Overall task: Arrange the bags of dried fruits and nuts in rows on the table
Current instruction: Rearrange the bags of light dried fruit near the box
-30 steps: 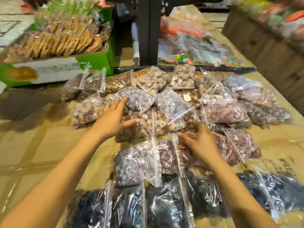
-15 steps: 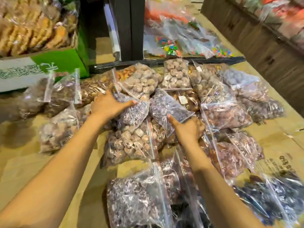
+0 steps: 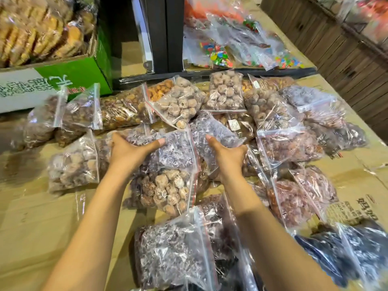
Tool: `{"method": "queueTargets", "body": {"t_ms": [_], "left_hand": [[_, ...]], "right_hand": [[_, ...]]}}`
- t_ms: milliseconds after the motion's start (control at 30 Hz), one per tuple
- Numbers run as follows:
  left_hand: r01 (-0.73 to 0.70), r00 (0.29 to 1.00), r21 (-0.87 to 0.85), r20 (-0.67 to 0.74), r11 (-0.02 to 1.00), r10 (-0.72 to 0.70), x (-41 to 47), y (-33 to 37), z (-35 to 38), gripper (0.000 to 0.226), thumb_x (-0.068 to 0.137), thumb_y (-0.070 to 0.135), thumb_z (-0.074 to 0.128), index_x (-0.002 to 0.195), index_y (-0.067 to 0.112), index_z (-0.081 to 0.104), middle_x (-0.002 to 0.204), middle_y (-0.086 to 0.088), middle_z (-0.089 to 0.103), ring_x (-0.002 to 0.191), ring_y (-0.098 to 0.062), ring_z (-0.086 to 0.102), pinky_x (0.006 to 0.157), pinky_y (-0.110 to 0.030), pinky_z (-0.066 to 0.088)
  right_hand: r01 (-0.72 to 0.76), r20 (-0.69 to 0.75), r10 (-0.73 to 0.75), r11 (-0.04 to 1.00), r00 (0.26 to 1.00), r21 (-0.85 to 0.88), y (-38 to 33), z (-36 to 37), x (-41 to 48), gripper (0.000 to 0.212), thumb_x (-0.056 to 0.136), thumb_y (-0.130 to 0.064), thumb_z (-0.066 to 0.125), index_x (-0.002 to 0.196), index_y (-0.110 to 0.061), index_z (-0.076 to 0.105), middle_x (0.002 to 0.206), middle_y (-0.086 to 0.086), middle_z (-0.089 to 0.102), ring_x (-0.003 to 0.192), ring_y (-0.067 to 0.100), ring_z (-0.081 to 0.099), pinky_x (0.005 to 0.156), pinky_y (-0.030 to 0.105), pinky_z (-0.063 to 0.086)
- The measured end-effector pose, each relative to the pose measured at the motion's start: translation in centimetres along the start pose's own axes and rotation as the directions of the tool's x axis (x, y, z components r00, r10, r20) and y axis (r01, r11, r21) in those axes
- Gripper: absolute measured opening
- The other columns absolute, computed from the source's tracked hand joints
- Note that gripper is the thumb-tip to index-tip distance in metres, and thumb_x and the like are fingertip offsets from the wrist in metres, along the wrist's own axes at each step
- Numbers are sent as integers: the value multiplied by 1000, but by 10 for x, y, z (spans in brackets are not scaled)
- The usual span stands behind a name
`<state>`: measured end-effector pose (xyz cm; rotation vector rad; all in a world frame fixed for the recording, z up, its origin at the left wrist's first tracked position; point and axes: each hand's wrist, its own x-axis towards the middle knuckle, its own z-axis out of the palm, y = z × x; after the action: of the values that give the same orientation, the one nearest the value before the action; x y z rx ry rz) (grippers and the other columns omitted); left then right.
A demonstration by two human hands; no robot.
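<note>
Head camera shows our left hand [image 3: 131, 149] clasping one purple fruit bag [image 3: 176, 153] and our right hand [image 3: 228, 154] clasping its neighbour [image 3: 214, 131], mid-bench [image 3: 31, 227] atop the heap, likely to square them into a row.

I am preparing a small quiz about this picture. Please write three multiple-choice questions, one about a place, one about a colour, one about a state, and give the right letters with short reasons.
1. Where is the green carton?
A. far left
B. near right
C. table centre

2. What colour are the zip strips of the bags?
A. blue
B. red
C. yellow

3. What are the two hands doing?
A. resting on bare table
B. holding purple-dusted bags
C. hanging at the sides

Answers: 1 A, it stands beyond the left-hand bags. 2 B, red lines run along the seals. 3 B, the left hand and right hand each grip one purple-dusted bag.
</note>
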<state>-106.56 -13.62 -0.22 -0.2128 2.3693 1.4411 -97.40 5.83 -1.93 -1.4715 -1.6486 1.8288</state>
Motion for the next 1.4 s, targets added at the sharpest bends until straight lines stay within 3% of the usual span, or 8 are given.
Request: {"method": "queueTargets", "body": {"t_ms": [133, 233, 367, 567, 800, 1000, 1200, 1400], "left_hand": [[133, 987, -87, 98, 987, -125, -2, -9, -10, 132, 52, 54, 87, 148, 6, 12, 150, -15, 36, 133, -33, 40, 109, -45, 34], [241, 950, -187, 246, 952, -192, 2, -26, -18, 122, 39, 64, 89, 138, 9, 41, 131, -8, 59, 113, -27, 60, 100, -47, 45], [190, 980, -298, 106, 935, -166, -25, -36, -27, 67, 46, 51, 88, 92, 6, 68, 86, -7, 69, 75, -19, 59, 64, -30, 48], [0, 999, -519, -39, 855, -24, -81, -64, -88, 34, 72, 30, 74, 95, 5, 69, 46, 9, 59, 35, -4, 51, 39, -21, 44], [167, 923, -414, 386, 895, 6, -131, -109, -126, 60, 47, 33, 92, 94, 6, 67, 80, -10, 72, 53, -11, 65, 45, -18, 51], [72, 976, -12, 205, 997, -68, -146, -156, -108, 17, 82, 12, 73, 80, 6, 58, 49, 1, 57, 39, -9, 46, 37, -18, 36], [-12, 999, 176, 50, 984, 4, -148, -154, -129, 64, 72, 29, 82, 124, 3, 55, 110, -12, 64, 95, -23, 60, 75, -29, 45], [-102, 976, -372, 141, 922, 165, -169, -105, -128, 97, 40, 77, 77, 122, 32, 55, 128, -4, 61, 113, -21, 60, 95, -38, 45]], "right_hand": [[-151, 127, 137, 982, 982, 113, -12, -9, 0, 75, 60, -27, 88, 118, -4, 48, 115, 10, 65, 98, 23, 66, 80, 36, 56], [-199, 179, 156, 945, 971, 259, -10, -15, -18, 85, 49, -27, 88, 123, -4, 53, 113, 6, 68, 94, 19, 66, 75, 31, 54], [-136, 113, 103, 933, 988, 334, -4, -30, -60, 50, 71, -22, 79, 112, -2, 58, 115, 11, 68, 87, 20, 62, 69, 28, 56], [37, 26, -48, 950, 998, 311, 1, -85, -124, 51, 76, -29, 75, 113, 2, 57, 95, 19, 63, 75, 28, 57, 53, 30, 51], [188, -84, -183, 981, 980, 56, 6, -105, -175, 40, 79, -32, 73, 99, -12, 44, 114, 25, 62, 99, 38, 64, 77, 49, 54], [267, -42, -266, 964, 963, 22, 5, -104, -188, 47, 85, -23, 70, 110, 7, 44, 106, 12, 50, 105, 36, 53, 89, 51, 48], [390, 94, -379, 904, 921, -174, -2, -99, -191, 31, 80, -29, 73, 71, -9, 51, 67, 11, 57, 56, 22, 49, 56, 41, 51], [502, 504, -458, 863, 732, 55, -38, -104, -218, 19, 79, -12, 72, 67, -15, 57, 54, -9, 64, 51, -1, 62, 52, 13, 47]]}}
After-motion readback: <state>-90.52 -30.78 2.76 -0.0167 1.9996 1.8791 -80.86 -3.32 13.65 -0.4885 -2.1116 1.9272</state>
